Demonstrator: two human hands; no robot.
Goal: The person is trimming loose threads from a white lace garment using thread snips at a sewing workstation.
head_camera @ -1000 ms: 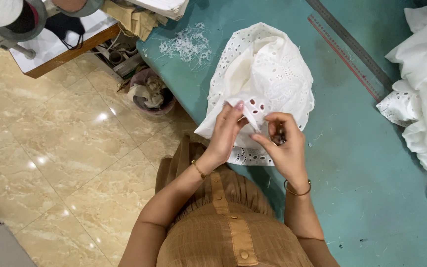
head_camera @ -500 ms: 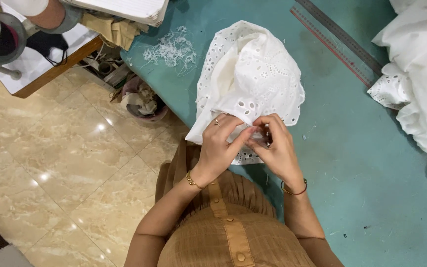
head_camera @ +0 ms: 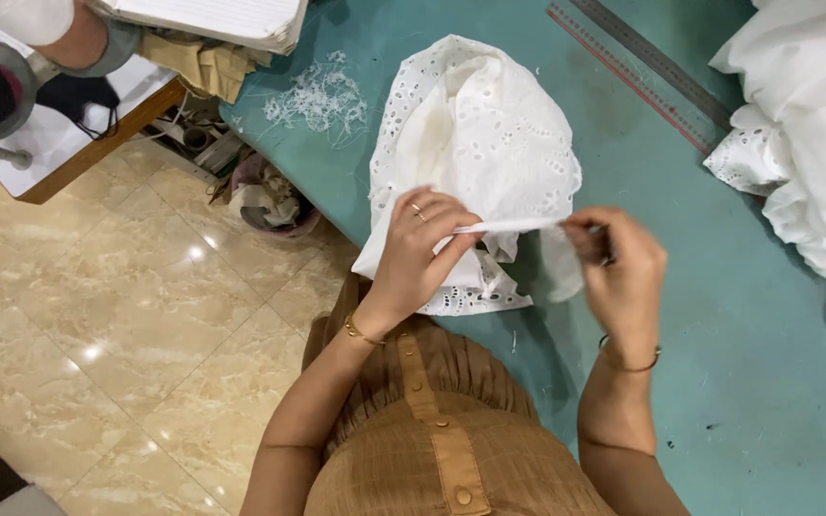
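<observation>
a teal worktable [head_camera: 681,315] is spreading above a marble floor [head_camera: 117,315], with one white fabric heap [head_camera: 805,124] lying at its right edge, two rulers [head_camera: 642,67] and one thread tangle [head_camera: 317,96] lying nearby. one eyelet garment [head_camera: 480,143] is sitting centre. the left hand [head_camera: 418,253] and right hand [head_camera: 619,272], both raised, are pinching one narrow white strip [head_camera: 513,225] taut between them.

I count my two hands, left hand [head_camera: 421,250] and right hand [head_camera: 623,272], one eyelet fabric piece [head_camera: 480,143], one white cloth heap [head_camera: 805,143], two rulers [head_camera: 652,72], one clump of thread scraps [head_camera: 317,97], one waste bin [head_camera: 270,196], one teal surface [head_camera: 719,334].
</observation>
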